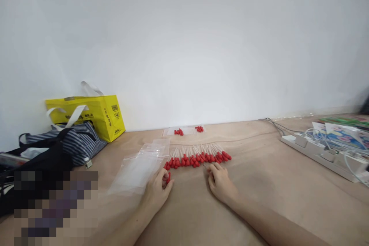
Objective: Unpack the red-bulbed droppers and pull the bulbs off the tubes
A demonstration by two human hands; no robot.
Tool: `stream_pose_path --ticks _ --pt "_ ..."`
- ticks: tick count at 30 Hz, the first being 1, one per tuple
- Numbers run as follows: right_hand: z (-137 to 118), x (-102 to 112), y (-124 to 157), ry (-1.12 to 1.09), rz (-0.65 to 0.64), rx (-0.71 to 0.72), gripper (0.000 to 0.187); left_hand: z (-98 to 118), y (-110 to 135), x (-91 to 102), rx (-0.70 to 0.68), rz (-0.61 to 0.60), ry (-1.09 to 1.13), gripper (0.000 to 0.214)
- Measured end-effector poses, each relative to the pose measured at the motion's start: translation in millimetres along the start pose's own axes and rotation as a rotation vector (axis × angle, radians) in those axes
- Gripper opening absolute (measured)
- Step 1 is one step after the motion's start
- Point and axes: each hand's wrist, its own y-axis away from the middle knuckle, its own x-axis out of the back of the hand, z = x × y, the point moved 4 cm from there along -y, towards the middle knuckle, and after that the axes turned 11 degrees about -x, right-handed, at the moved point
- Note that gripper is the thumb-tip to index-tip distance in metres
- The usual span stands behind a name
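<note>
A row of several thin white droppers with red bulbs (198, 156) lies side by side on the tan table (259, 184). My left hand (158, 190) rests at the row's left end, fingers curled round one red-bulbed dropper (168, 177). My right hand (219, 182) lies palm down just below the row's middle, its fingertips touching the red bulbs. A clear plastic bag (138, 169) lies flat to the left of my left hand.
Farther back lie two small packets of red-bulbed droppers (188, 130). A yellow bag (99, 115) and a striped bag (72, 142) stand at the left by the white wall. A white power strip (323, 153) with cables and colourful papers sits at the right.
</note>
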Motion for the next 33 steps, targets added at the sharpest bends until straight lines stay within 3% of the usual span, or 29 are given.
stream_pose_path --ticks 7,11,18,25,29,33 --pt "-7.9 -4.2 -4.2 -0.061 -0.060 -0.008 0.020 3.2 -8.5 10.3 -0.043 0.064 -0.064 0.013" --pt "-4.7 6.8 -7.2 -0.231 -0.013 -0.010 0.020 13.8 -36.4 10.8 -0.023 -0.040 -0.214 0.014" --pt "23.3 31.2 -18.4 -0.357 0.128 -0.090 0.028 27.7 -90.2 -18.1 0.104 -0.151 -0.357 0.021" --pt "23.9 26.6 -16.8 -0.371 0.144 -0.037 0.025 29.5 -100.3 -33.5 0.115 -0.193 -0.435 0.021" --pt "21.0 20.1 -14.4 -0.354 0.121 -0.011 0.021 34.2 -102.8 -26.0 0.101 -0.177 -0.474 0.020" --pt "19.3 23.2 -13.4 -0.303 0.124 0.013 0.021 40.4 -90.8 0.0 0.024 -0.135 -0.485 0.023"
